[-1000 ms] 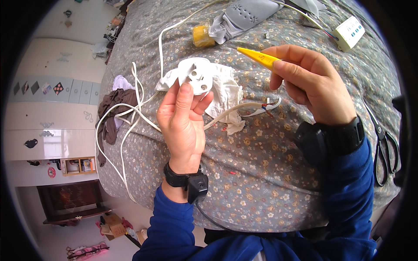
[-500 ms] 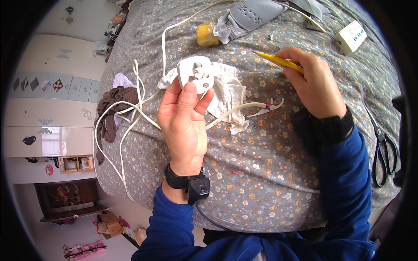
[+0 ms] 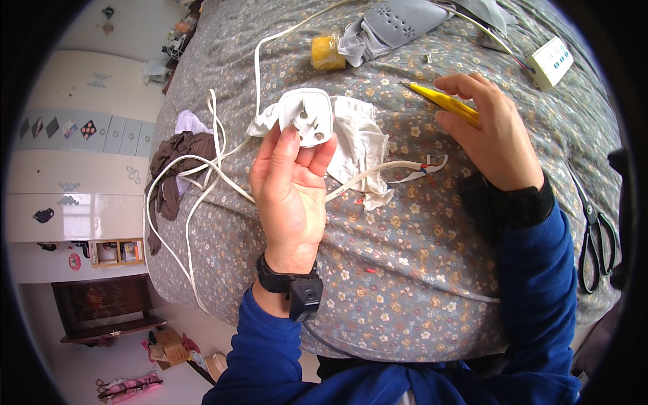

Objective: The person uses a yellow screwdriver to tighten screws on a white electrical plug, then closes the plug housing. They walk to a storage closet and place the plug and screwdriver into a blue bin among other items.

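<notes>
My left hand [image 3: 290,196] holds up a white plug [image 3: 305,108], its fingers and thumb closed around the lower part; metal parts show on its facing side. My right hand [image 3: 496,138] has a slim yellow screwdriver [image 3: 442,102] between thumb and fingers, its thin tip pointing left, toward the far side. The grip looks loose. To the right of the plug, a white cable [image 3: 378,167] ends in a split sheath with coloured wires showing. Behind the left hand lies a crumpled white cloth [image 3: 359,131].
A floral-covered bed [image 3: 405,304] is beneath everything. Black scissors [image 3: 591,236] lie at the right, a white socket block [image 3: 552,62] at the far right. Yellow tape [image 3: 327,52] and a grey fabric piece [image 3: 391,30] are at the back. Brown cloth [image 3: 189,155] and looped cable lie left.
The plug has turned slightly in my left hand. My right hand has shifted a little to the right with the screwdriver, its fingers looser around it. The view has moved slightly.
</notes>
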`<action>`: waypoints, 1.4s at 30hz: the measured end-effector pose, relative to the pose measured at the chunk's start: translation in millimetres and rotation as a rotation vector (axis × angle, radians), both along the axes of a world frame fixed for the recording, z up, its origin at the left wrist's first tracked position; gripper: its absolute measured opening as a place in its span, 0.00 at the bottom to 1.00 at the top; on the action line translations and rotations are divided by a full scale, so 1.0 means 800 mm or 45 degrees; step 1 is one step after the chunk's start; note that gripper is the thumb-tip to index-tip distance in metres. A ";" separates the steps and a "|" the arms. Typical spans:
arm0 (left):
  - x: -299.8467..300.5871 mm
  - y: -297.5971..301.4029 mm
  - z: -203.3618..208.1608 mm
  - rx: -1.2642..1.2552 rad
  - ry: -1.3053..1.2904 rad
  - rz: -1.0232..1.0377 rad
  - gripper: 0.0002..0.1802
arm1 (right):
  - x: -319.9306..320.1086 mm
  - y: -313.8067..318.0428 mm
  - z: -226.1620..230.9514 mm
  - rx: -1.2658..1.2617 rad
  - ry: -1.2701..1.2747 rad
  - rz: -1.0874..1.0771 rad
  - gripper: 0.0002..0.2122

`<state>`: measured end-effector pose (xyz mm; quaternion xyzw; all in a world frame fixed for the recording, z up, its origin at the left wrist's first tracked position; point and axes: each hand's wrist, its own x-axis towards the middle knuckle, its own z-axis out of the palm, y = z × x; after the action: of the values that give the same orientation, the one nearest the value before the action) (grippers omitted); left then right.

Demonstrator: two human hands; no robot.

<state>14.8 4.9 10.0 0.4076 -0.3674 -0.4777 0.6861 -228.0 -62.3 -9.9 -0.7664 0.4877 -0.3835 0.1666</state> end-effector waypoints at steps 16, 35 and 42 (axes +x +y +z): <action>0.003 0.000 0.004 0.105 0.434 -0.144 0.22 | 0.011 0.013 0.006 0.016 -0.058 0.121 0.16; 0.014 -0.006 -0.001 0.018 0.360 -0.171 0.25 | 0.001 0.014 0.015 0.159 -0.102 0.323 0.06; 0.036 -0.012 0.009 -0.098 0.374 -0.044 0.22 | -0.049 0.003 0.043 0.067 -0.205 0.099 0.06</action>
<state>43.5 -4.9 17.0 0.3004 -0.2881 -0.5297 0.7390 -267.0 -60.0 24.1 -0.7468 0.4526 -0.4241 0.2401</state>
